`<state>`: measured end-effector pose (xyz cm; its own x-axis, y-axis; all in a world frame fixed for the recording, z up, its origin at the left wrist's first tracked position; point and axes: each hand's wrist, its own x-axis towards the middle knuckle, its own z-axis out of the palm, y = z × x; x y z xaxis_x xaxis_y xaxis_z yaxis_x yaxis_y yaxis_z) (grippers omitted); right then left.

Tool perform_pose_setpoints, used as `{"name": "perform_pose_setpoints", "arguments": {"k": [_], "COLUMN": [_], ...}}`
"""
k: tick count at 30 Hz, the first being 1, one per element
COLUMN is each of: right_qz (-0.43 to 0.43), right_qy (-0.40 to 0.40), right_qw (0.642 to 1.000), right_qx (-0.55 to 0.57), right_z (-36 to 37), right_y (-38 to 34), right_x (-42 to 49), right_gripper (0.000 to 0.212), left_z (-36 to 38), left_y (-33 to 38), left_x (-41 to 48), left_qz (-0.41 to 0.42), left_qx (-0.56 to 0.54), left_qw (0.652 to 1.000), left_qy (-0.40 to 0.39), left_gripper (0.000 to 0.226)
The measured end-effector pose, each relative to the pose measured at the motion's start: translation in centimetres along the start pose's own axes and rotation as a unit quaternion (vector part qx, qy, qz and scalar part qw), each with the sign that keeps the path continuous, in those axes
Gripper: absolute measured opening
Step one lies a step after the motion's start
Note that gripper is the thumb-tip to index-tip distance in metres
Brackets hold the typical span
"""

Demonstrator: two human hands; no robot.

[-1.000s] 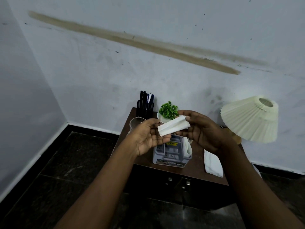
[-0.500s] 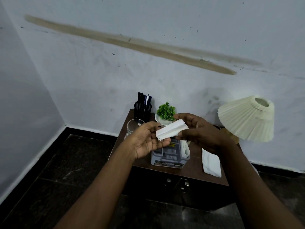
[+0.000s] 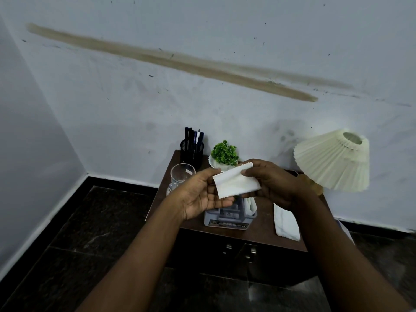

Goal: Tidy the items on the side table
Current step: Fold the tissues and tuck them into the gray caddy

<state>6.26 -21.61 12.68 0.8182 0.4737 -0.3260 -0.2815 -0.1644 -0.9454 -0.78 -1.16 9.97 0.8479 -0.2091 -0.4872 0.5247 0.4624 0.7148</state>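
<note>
Progress, judged from the tabletop: partly done. The black mesh pen holder point(image 3: 192, 152) with its pens stands upright at the back edge, behind the grey plastic organiser box point(image 3: 227, 216). The small green plant in a white pot point(image 3: 224, 155) sits just beside the holder, also behind the box. The clear drinking glass point(image 3: 181, 177) is upright, behind and left of the box. 1 tissue looks already tucked into the box's right side. Left to do, as I read it: the folded white tissue point(image 3: 235, 183) in my hands, and 1 more crumpled white tissue point(image 3: 286, 222) lying loose on the dark wooden tabletop point(image 3: 265, 219), right of the box. The cream pleated lamp shade point(image 3: 333, 159) tilts further right; may need straightening.

Hands: both raised above the box, not touching the tabletop. My left hand point(image 3: 200, 197) is half open, palm up, fingertips pinching the tissue's left edge. My right hand point(image 3: 273, 184) is curled, thumb and fingers gripping its right end. Tissue held between them, mid-fold.
</note>
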Motion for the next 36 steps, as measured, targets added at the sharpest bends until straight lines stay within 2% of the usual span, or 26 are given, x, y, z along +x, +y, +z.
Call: {"name": "perform_pose_setpoints", "arguments": {"k": [4, 9, 11, 14, 17, 20, 22, 24, 25, 28, 31, 36], "right_qz": [0.005, -0.015, -0.023, -0.029, -0.035, -0.019, 0.0, 0.003, -0.004, -0.047, -0.071, -0.103], "right_qy": [0.034, 0.087, 0.054, -0.004, 0.002, 0.047, 0.034, 0.019, 0.033, 0.116, 0.125, 0.164], "right_qw": [0.999, 0.992, 0.992, 0.99, 0.993, 0.997, 0.992, 0.991, 0.993, 0.992, 0.988, 0.974], "right_qx": [-0.018, -0.095, -0.113, -0.135, -0.111, 0.049, 0.124, 0.129, 0.112, 0.026, -0.048, -0.117], "right_z": [-0.1, 0.1, 0.0, 0.1, 0.3, 0.7, 0.6, 0.9, 1.1, 1.3, 0.8, 0.6], "right_y": [0.1, 0.2, 0.0, -0.1, 0.0, -0.1, 0.0, 0.3, 0.4, 0.5, 0.5, 0.4], "right_x": [0.3, 0.4, 0.2, -0.2, 0.0, 0.3, 0.5, 0.7, 0.8, 1.3, 1.4, 1.1], "right_gripper": [0.023, 0.024, 0.024, 0.027, 0.026, 0.023, 0.036, 0.044, 0.042, 0.028, 0.022, 0.017], "left_z": [0.0, -0.3, 0.0, 0.4, 0.4, 0.1, 0.1, 0.2, 0.2, 0.1, -0.3, -1.3], "left_y": [0.0, -0.3, -0.6, -1.1, -1.2, -0.9, -0.9, -1.0, -1.1, -1.1, -1.1, -0.7], "left_x": [0.1, 0.0, 0.1, 0.6, 1.3, 2.0, 2.3, 2.4, 2.4, 2.3, 2.3, 2.2], "left_qz": [0.002, -0.017, 0.024, 0.113, 0.153, 0.135, 0.122, 0.111, 0.106, 0.107, 0.131, 0.14], "left_qx": [0.011, 0.154, 0.16, 0.139, 0.075, -0.077, -0.142, -0.171, -0.175, -0.129, -0.05, 0.06], "left_qw": [1.0, 0.986, 0.986, 0.983, 0.982, 0.983, 0.978, 0.976, 0.975, 0.981, 0.985, 0.977], "left_qy": [-0.005, -0.065, -0.024, 0.036, 0.086, 0.098, 0.09, 0.083, 0.084, 0.095, 0.098, 0.151], "left_gripper": [0.048, 0.09, 0.08, 0.043, 0.013, 0.013, 0.014, 0.021, 0.026, 0.029, 0.02, 0.007]}}
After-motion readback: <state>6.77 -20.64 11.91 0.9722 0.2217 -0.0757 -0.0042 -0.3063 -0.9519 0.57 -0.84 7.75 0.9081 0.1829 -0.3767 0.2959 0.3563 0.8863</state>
